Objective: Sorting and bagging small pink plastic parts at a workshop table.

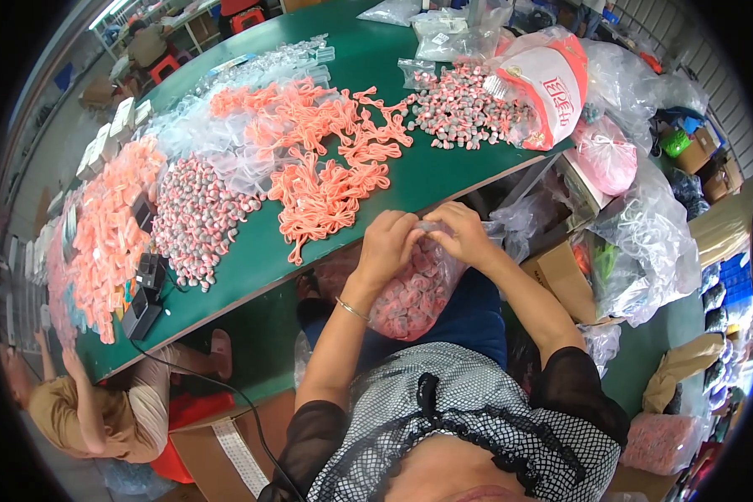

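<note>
On my lap, between my forearms, rests a clear plastic bag (414,297) full of small round pink-and-grey pieces. My left hand (389,244) and my right hand (458,236) meet at its gathered neck, both with fingers closed on the plastic. The fingertips are pressed close together, so the exact grip on the neck is partly hidden. Just beyond my hands is the edge of a green table (393,191). Looped bundles of orange cord (330,197) lie on it, nearest to my left hand.
Loose pink-and-grey pieces (199,213) form a heap at left; another heap (460,105) lies by a red-and-white sack (552,88). A co-worker (84,410) sits at far left. Cardboard boxes (560,280) and plastic bags (648,251) stand at my right. A black cable (226,386) hangs at left.
</note>
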The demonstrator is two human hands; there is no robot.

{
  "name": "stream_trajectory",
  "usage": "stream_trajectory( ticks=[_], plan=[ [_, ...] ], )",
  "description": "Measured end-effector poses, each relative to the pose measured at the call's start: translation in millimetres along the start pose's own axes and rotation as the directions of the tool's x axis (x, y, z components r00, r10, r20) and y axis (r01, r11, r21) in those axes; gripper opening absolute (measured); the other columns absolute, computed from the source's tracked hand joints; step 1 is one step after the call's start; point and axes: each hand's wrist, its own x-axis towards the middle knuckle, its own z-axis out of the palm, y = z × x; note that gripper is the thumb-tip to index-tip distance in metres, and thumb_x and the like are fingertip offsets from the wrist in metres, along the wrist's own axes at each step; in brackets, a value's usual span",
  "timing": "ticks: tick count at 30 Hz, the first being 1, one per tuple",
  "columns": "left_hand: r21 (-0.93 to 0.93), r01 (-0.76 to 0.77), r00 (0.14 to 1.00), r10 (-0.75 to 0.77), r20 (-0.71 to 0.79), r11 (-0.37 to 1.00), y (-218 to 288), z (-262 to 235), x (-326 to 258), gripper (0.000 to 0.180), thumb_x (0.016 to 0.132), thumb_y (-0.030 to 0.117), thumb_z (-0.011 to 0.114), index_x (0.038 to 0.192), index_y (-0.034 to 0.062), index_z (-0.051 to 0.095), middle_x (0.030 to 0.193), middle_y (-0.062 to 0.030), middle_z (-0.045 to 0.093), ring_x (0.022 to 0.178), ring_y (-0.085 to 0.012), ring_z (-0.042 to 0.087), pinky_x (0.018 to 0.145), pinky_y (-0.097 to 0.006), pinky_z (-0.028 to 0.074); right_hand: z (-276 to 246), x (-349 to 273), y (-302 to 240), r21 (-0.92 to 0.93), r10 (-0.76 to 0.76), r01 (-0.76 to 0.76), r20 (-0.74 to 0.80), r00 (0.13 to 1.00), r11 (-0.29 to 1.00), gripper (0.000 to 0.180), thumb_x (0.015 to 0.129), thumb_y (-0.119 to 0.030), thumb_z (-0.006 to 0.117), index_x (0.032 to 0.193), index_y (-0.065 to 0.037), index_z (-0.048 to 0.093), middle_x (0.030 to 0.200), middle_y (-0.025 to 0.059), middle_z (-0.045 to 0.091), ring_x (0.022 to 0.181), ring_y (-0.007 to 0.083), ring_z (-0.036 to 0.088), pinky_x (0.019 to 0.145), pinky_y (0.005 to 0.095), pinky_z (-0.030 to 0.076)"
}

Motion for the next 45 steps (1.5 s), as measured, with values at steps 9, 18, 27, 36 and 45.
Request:
stream_trajectory(
  ticks=[9, 18, 27, 36, 45],
  plan=[
    [-0.273, 0.236, 0.967, -0.252, -0.024, 0.933, 19.2, -12.6, -6.0, 0.021, 0.089, 0.013, 0.063, 0.106, -0.0004, 0.064, 0.095, -0.0182, 0.065, 0.087, -0.0332, 0.065, 0.076, -0.037, 0.051, -7.2, 2.2, -34.0, 0.358, 0.262, -0.287, 0.118, 0.958, 0.888, 0.033, 0.082, -0.015, 0.071, 0.113, -0.003, 0.063, 0.097, 0.0121, 0.065, 0.083, 0.0242, 0.065, 0.072, 0.0334, 0.051],
    [-0.403, 0.284, 0.951, -0.309, 0.003, 0.87, 33.0, -20.4, -3.5, 0.022, 0.088, 0.012, 0.064, 0.106, -0.0006, 0.064, 0.095, -0.0151, 0.065, 0.084, -0.0281, 0.066, 0.075, -0.034, 0.052, -11.6, 6.7, -44.8, 0.322, 0.175, -0.174, 0.025, 0.984, 0.931, 0.027, 0.086, -0.014, 0.067, 0.11, -0.002, 0.063, 0.098, 0.0123, 0.065, 0.084, 0.0244, 0.064, 0.072, 0.0326, 0.05],
    [-0.343, 0.296, 0.94, -0.336, -0.061, 0.891, 43.5, 5.2, -5.5, 0.014, 0.09, 0.007, 0.057, 0.093, -0.0033, 0.065, 0.088, -0.0123, 0.067, 0.082, -0.0215, 0.064, 0.076, -0.033, 0.05, -4.5, -15.7, -43.5, 0.244, 0.209, -0.175, -0.122, 0.97, 0.954, 0.014, 0.086, -0.018, 0.066, 0.092, -0.005, 0.065, 0.088, 0.0127, 0.063, 0.083, 0.029, 0.063, 0.072, 0.0385, 0.049],
    [-0.553, 0.487, 0.873, -0.386, 0.297, 0.676, 26.4, 20.0, -11.4, 0.026, 0.102, 0.023, 0.05, 0.097, -0.0007, 0.059, 0.075, 0.0034, 0.051, 0.065, -0.0029, 0.04, 0.055, -0.019, 0.03, -6.3, -42.1, -21.4, 0.316, 0.19, -0.146, -0.113, 0.975, 0.938, 0.021, 0.089, -0.019, 0.067, 0.1, -0.002, 0.064, 0.085, 0.0101, 0.065, 0.073, 0.0205, 0.062, 0.064, 0.0348, 0.048],
    [-0.338, 0.389, 0.903, -0.283, 0.322, 0.857, 30.1, 20.3, -10.4, 0.031, 0.096, 0.023, 0.053, 0.093, -0.0061, 0.064, 0.08, -0.0158, 0.064, 0.072, -0.0239, 0.06, 0.068, -0.037, 0.048, 13.0, -58.5, -9.4, 0.438, 0.301, -0.2, -0.173, 0.938, 0.876, 0.023, 0.088, -0.024, 0.069, 0.094, -0.002, 0.064, 0.08, 0.0085, 0.067, 0.07, 0.0165, 0.062, 0.062, 0.0331, 0.047]
  ],
)
